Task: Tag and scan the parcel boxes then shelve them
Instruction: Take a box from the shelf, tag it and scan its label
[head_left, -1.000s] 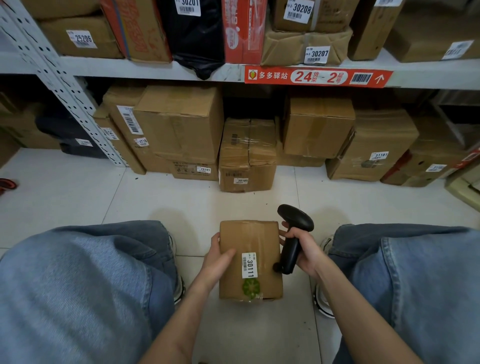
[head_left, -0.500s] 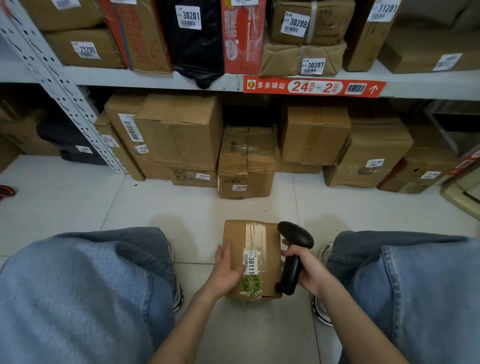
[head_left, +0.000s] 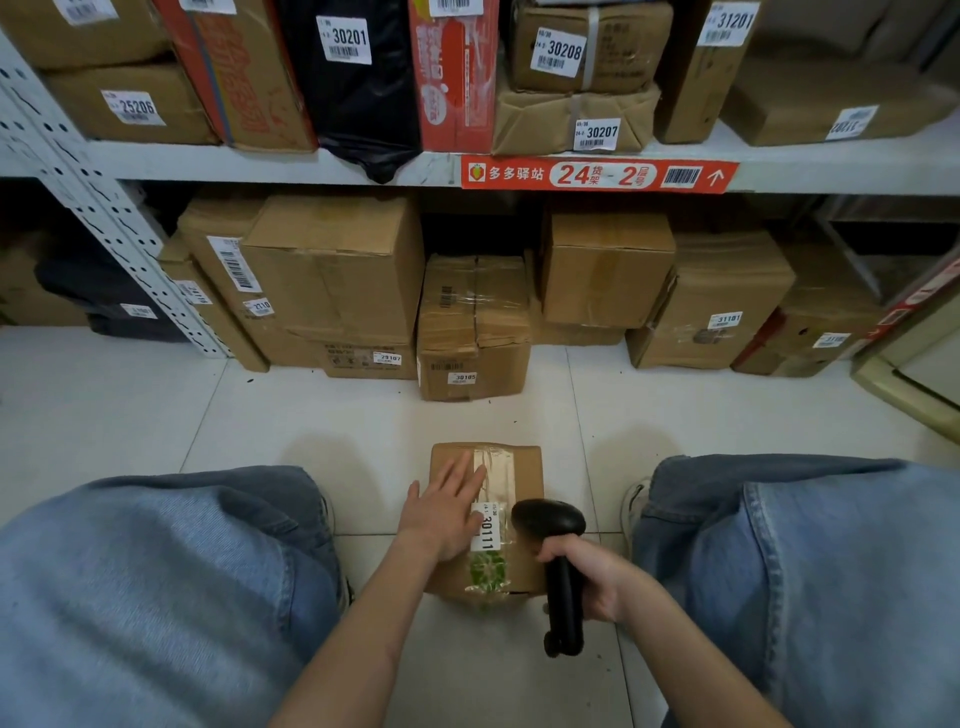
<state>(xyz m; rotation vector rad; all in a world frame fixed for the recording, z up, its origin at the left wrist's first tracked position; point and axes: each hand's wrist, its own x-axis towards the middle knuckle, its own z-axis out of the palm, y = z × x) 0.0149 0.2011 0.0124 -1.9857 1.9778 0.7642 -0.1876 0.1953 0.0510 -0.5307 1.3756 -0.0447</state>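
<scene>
Brown cardboard box (head_left: 524, 467) under flat left hand (head_left: 441, 514): right hand (head_left: 592, 577), gripping black pistol-shaped scanner (head_left: 548, 522), should square onto the white tag (head_left: 488, 532), seemingly thumb-clipped.

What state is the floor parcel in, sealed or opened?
Sealed: the parcel lies flat, clear tape runs along its closed top, the 30111 tag sticks there, and the left hand rests on it.

The white tag (head_left: 487, 532) on the parcel box (head_left: 524, 467) reads 30111. The red shelf-edge sign (head_left: 597, 175) says 多多驿站, 24-2. Labels above it: 25206 on a left carton (head_left: 78, 104), 30201 on a black bag (head_left: 363, 104), and 30208 over 30207 on stacked cartons (head_left: 623, 57). A floor carton (head_left: 472, 364) bears 30105.
</scene>
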